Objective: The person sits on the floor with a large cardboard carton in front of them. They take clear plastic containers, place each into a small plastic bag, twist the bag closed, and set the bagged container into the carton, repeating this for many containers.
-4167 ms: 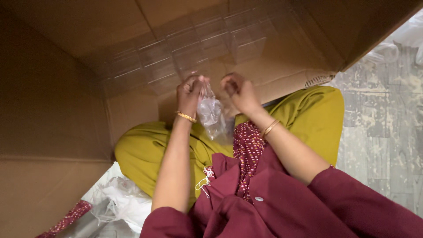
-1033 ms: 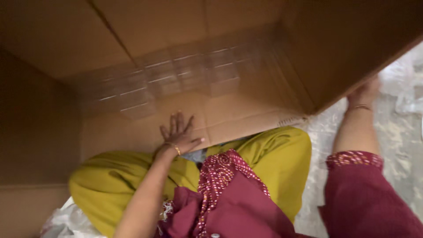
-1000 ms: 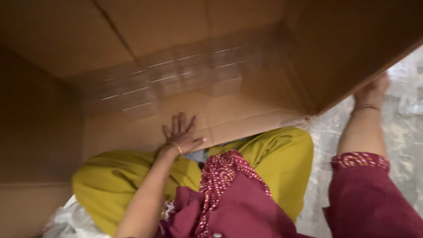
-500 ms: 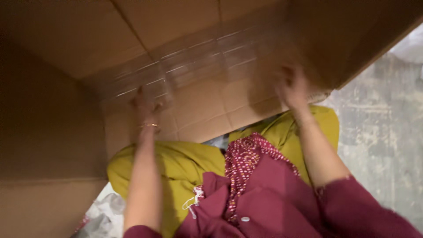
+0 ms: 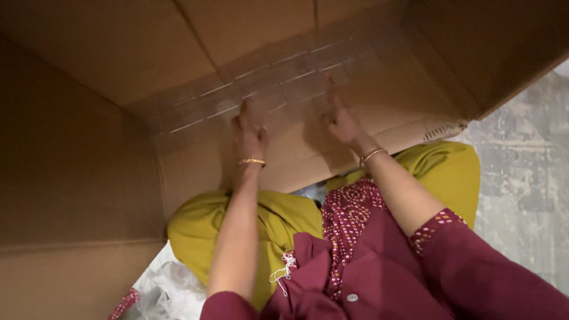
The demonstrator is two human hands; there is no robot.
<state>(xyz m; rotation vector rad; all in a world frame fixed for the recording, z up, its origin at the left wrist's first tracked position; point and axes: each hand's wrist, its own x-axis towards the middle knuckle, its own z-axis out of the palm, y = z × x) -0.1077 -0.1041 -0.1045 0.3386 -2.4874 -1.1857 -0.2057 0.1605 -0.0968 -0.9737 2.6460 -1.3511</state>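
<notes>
A large brown cardboard box [image 5: 106,148] lies open toward me, its inner seam covered by strips of clear tape [image 5: 267,89]. My left hand [image 5: 249,133] reaches into the box with fingers pressed flat on the taped seam. My right hand [image 5: 342,121] also rests on the taped cardboard, fingers stretched upward. Both wrists wear thin gold bangles. Neither hand holds anything. My yellow-green trousers [image 5: 278,219] and maroon top [image 5: 379,266] fill the lower middle.
Crumpled clear plastic wrap [image 5: 172,290] lies at the bottom left beside my knee. A grey mottled stone floor [image 5: 521,189] shows on the right, past the box's edge. The box flap [image 5: 504,53] overhangs the upper right.
A second ago my right hand was outside the box on the floor and my left near the box edge; both have moved up onto the taped seam inside the box.
</notes>
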